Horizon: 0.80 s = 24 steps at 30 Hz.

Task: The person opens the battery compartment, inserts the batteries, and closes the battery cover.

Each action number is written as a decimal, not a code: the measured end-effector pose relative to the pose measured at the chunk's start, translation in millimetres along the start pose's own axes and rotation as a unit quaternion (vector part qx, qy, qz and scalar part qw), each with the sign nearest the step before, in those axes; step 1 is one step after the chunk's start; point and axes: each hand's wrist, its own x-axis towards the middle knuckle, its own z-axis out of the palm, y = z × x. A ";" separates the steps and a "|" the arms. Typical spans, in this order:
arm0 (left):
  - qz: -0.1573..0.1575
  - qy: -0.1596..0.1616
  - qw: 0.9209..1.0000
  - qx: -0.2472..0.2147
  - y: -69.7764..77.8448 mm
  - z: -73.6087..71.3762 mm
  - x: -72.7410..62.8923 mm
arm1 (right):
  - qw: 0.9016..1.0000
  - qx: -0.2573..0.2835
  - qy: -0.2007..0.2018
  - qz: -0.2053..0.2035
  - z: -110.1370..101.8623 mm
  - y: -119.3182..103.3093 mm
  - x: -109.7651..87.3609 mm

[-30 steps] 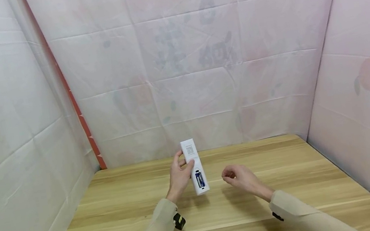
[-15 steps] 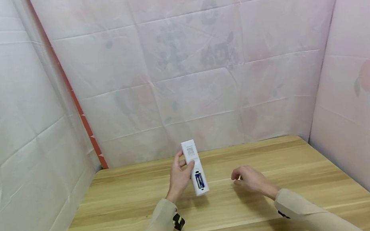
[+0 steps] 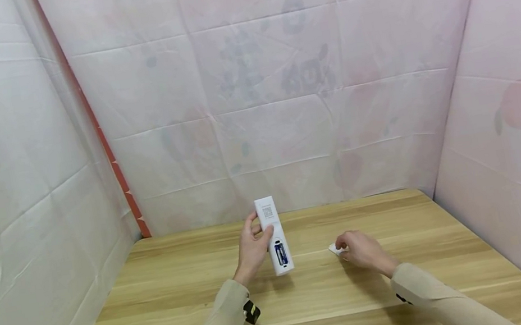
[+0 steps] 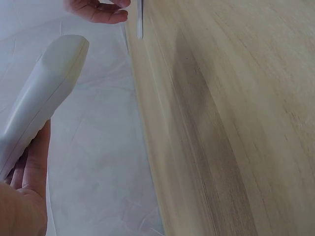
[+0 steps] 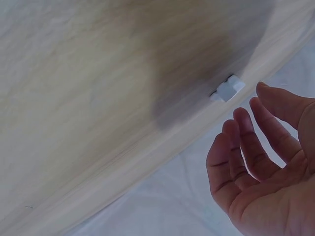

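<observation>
A white remote control (image 3: 269,216) is in my left hand (image 3: 251,250), gripped round its side with the thumb across its back. Its battery compartment faces up, uncovered, with blue batteries (image 3: 281,254) inside. Seen from the left wrist, the remote (image 4: 44,93) is tilted, and its button side is hidden. On the table to the right lies a small white battery cover (image 3: 333,248), partly hidden by my right hand (image 3: 363,250). The right wrist view shows that hand (image 5: 266,167) with loosely bent fingers, beside the cover (image 5: 228,92) and apart from it.
The wooden table (image 3: 203,319) reaches back to a pale cloth wall (image 3: 282,136). More cloth hangs along the left and right sides, and a red strip (image 3: 106,144) runs down the back left corner.
My right hand has moved right, away from the remote control, and its fingers have loosened. The white cover now shows on the table beside it. The left hand and remote have stayed put.
</observation>
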 end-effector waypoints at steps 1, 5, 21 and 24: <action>-0.002 -0.001 1.000 -0.001 0.3 0.2 -0.3 | 1.000 -0.003 -0.002 0.003 0.1 0.5 -0.3; -0.003 -0.005 1.000 -0.004 -0.1 0.6 -1.0 | 1.000 -0.003 -0.003 -0.001 0.1 1.4 -2.1; -0.002 -0.009 1.000 -0.015 -0.6 0.4 0.1 | 1.000 -0.023 -0.015 -0.009 3.4 6.3 -1.2; -0.005 -0.008 1.000 -0.016 -0.7 0.6 0.6 | 1.000 -0.021 -0.018 -0.010 3.3 7.8 -0.5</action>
